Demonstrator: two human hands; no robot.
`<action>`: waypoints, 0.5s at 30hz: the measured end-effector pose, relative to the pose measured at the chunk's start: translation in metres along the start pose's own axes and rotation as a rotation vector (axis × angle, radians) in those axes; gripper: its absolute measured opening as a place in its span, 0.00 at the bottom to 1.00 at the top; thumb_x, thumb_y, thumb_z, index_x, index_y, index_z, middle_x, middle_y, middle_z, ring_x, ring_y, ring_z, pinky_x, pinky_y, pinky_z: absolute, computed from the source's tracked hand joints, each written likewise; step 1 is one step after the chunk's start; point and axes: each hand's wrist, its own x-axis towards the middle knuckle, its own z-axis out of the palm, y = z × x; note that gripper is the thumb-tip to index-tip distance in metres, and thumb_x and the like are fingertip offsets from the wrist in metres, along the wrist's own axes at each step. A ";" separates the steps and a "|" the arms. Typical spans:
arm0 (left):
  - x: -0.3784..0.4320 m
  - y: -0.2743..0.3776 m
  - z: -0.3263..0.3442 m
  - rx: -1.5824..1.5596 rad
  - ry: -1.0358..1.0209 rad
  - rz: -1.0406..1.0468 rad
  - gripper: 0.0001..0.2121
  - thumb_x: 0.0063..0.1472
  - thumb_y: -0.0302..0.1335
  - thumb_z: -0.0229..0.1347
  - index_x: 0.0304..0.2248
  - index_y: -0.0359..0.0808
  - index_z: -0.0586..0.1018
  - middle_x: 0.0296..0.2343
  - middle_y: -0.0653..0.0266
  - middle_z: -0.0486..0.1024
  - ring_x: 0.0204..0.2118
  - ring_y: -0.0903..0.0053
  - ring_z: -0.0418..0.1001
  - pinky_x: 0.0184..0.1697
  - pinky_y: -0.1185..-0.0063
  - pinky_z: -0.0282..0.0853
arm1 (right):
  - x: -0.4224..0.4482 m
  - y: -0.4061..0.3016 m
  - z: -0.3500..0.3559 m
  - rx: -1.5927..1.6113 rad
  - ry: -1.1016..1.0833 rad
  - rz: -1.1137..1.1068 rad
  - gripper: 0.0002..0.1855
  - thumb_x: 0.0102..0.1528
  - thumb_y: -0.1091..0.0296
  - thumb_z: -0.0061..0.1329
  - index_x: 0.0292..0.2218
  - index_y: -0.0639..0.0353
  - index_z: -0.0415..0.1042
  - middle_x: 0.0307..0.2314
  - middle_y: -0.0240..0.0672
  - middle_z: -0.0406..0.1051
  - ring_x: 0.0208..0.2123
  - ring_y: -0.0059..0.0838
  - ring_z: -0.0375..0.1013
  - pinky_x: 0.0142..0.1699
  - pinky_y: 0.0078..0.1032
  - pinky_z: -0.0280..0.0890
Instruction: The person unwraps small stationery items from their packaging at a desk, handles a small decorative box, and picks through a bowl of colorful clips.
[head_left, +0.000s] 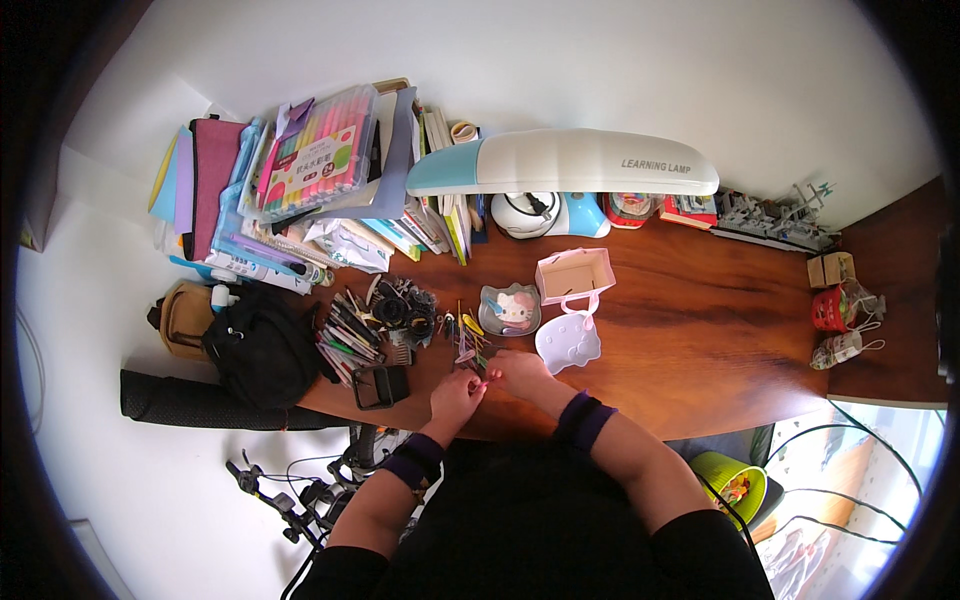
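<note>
My left hand (457, 395) and my right hand (519, 373) meet near the desk's front edge, both pinching a small pink item (487, 382) too small to name. Just beyond them lies a loose heap of small hair accessories (466, 345), some yellow, pink and green. Past the heap stands a grey cat-shaped tray (491, 319) with a white cat face and small pieces inside. To its right are an open pink paper box (574, 276) with a ribbon handle and a lilac cat-shaped tray (562, 347). Purple bands circle both wrists.
Pens (349, 337), black hair ties (405, 309) and a black open container (380, 387) lie left. Further left are a black bag (259, 345) and stacked books with a marker case (322, 154). A desk lamp (570, 161) spans the back. A green bin (726, 484) stands below right.
</note>
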 end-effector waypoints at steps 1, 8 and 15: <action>0.001 0.001 -0.001 -0.002 -0.001 -0.004 0.07 0.44 0.31 0.57 0.21 0.41 0.71 0.19 0.66 0.69 0.24 0.68 0.69 0.24 0.72 0.64 | -0.002 -0.001 -0.002 0.000 0.013 0.001 0.07 0.43 0.64 0.50 0.27 0.50 0.69 0.26 0.28 0.66 0.32 0.31 0.68 0.34 0.28 0.64; 0.024 0.029 -0.018 -0.078 -0.024 -0.070 0.05 0.49 0.31 0.54 0.25 0.40 0.72 0.21 0.65 0.71 0.22 0.70 0.70 0.23 0.75 0.64 | -0.005 0.003 -0.018 0.049 0.248 -0.052 0.06 0.42 0.66 0.52 0.26 0.50 0.70 0.24 0.29 0.69 0.26 0.29 0.70 0.30 0.24 0.65; 0.054 0.032 -0.015 -0.304 0.143 0.049 0.09 0.51 0.25 0.52 0.34 0.37 0.72 0.27 0.64 0.73 0.23 0.73 0.69 0.25 0.79 0.66 | 0.002 0.001 -0.042 0.293 0.455 0.107 0.07 0.43 0.68 0.51 0.28 0.57 0.71 0.23 0.35 0.70 0.25 0.30 0.70 0.31 0.24 0.64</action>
